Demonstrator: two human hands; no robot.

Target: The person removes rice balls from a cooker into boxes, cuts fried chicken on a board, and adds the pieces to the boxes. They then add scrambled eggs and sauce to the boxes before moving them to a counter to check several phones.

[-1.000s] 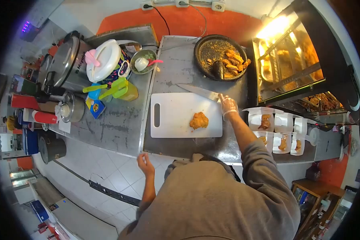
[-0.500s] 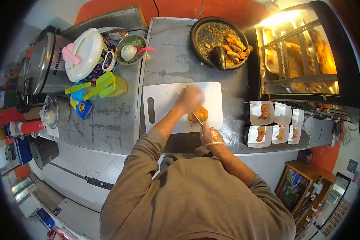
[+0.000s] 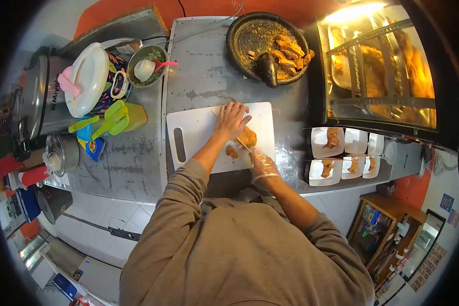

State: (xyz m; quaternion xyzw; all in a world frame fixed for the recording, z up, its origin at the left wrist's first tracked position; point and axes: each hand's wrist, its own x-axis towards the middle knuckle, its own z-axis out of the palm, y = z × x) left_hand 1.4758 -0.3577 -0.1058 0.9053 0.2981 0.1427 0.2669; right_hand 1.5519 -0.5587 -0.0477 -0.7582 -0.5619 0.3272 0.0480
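Observation:
A white cutting board (image 3: 196,120) lies on the metal counter under both hands. On it is a piece of fried chicken (image 3: 248,136), with a smaller scrap (image 3: 232,152) lying apart nearer to me. My right hand (image 3: 263,166), in a clear plastic glove, is closed around the handle of a knife (image 3: 244,145). The blade slants up and left across the board, beside the chicken. My left hand (image 3: 231,121) is bare and lies flat over the blade's middle, fingers stretched out. It partly hides the blade and the chicken's left edge.
A stone mortar (image 3: 234,53) with a pestle and fried pieces stands behind the board. To the right are a lit glass warmer (image 3: 377,71) and several white boxes (image 3: 325,181) holding chicken. Left stand a bowl (image 3: 155,80), a green jug (image 3: 136,116) and pots.
The blurred left hand has come to rest flat on the blade with fingers stretched. A scrap of chicken now lies separate from the piece. The whole view has shifted slightly.

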